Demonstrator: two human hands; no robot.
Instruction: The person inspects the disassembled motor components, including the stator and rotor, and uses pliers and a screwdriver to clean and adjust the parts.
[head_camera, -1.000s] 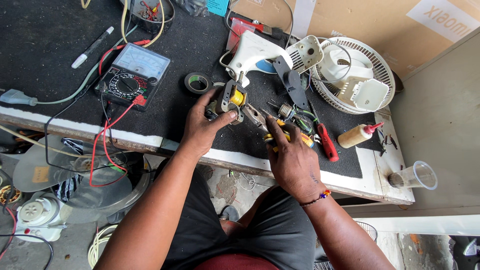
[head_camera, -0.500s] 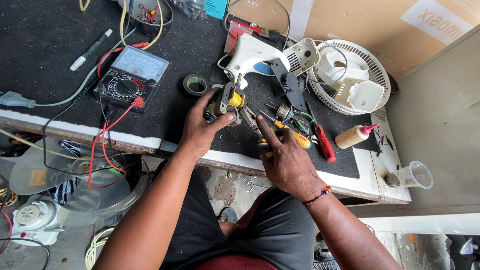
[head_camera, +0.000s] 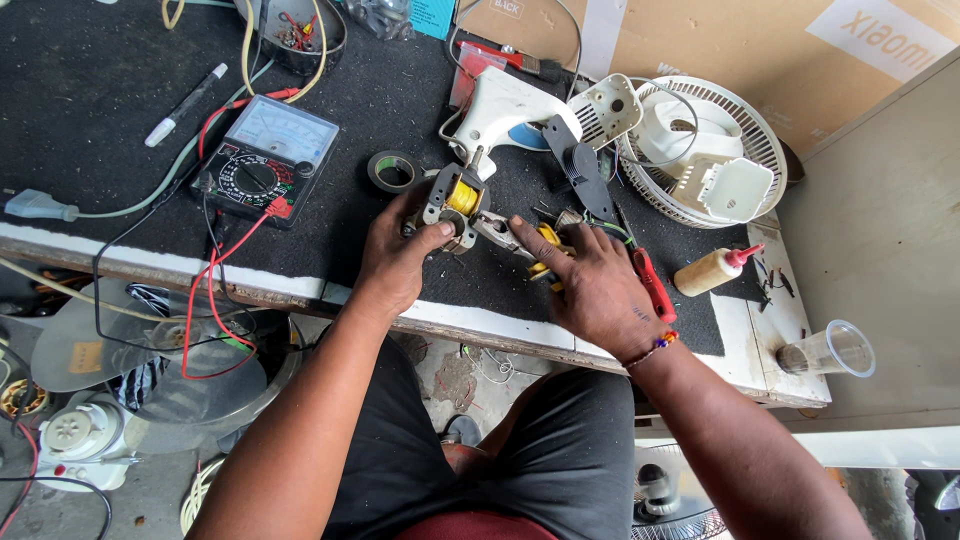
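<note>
My left hand (head_camera: 398, 258) grips a small fan motor (head_camera: 452, 203) with a yellow coil and grey metal frame, holding it upright on the black mat. My right hand (head_camera: 590, 285) is closed on yellow-handled pliers (head_camera: 545, 243), whose metal jaws (head_camera: 492, 230) reach left to the motor's lower side. The pliers' handles are mostly hidden under my fingers. Both hands rest near the front edge of the workbench (head_camera: 480, 325).
A multimeter (head_camera: 265, 158) with red leads lies at left, a tape roll (head_camera: 391, 171) behind the motor. A white fan housing (head_camera: 505, 110), round fan grille (head_camera: 700, 150), red screwdriver (head_camera: 652, 285), glue bottle (head_camera: 712, 270) and plastic cup (head_camera: 828, 350) sit at right. Fan parts lie on the floor at left.
My right hand with the pliers has shifted left and closer to the motor. My left hand has turned the motor more upright, showing the yellow coil.
</note>
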